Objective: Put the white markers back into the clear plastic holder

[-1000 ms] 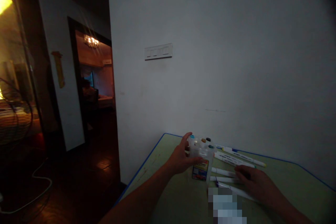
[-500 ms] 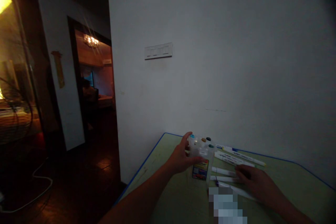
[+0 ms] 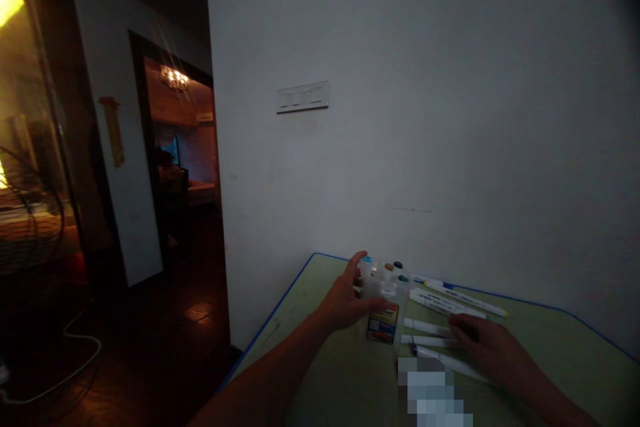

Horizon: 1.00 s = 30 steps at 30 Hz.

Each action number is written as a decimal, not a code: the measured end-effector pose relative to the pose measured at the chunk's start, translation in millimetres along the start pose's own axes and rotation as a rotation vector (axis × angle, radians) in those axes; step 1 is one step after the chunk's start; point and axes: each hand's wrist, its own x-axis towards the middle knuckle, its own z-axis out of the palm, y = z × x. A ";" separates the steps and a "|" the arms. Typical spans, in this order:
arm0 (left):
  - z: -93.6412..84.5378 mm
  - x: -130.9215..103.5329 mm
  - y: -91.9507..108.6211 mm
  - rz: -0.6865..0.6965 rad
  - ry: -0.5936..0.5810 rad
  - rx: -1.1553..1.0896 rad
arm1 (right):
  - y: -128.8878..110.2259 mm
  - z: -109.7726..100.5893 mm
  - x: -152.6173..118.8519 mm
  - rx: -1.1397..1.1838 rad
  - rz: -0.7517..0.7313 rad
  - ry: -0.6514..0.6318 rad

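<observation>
A clear plastic marker case (image 3: 403, 300) with a dark printed label stands upright on the green table. Several markers with blue, brown, black and green ends show at its top. My left hand (image 3: 345, 300) grips this case from the left, thumb across the front and fingers behind. To the right, my right hand (image 3: 483, 343) is low over the table, fingers curled together at the end of a white marker (image 3: 425, 327). Its fingertips are partly hidden. Beneath that hand lie another white marker (image 3: 425, 341) and a purple-tipped marker (image 3: 445, 359).
Behind my right hand lie more white markers (image 3: 445, 303) and a yellow-tipped marker (image 3: 470, 299). The table (image 3: 300, 310) has a blue edge and meets a pale wall (image 3: 425, 113). A pixelated patch covers the near table. At left, a cable (image 3: 95, 347) crosses the dark floor.
</observation>
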 end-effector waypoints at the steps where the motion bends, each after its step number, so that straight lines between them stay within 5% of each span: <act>1: 0.2 0.0 0.4 -0.001 -0.002 -0.002 | 0.2 0.0 0.1 -0.005 0.001 -0.003; 30: -0.6 1.1 -0.9 0.002 -0.020 -0.018 | 6.4 3.4 1.4 -0.041 -0.005 0.029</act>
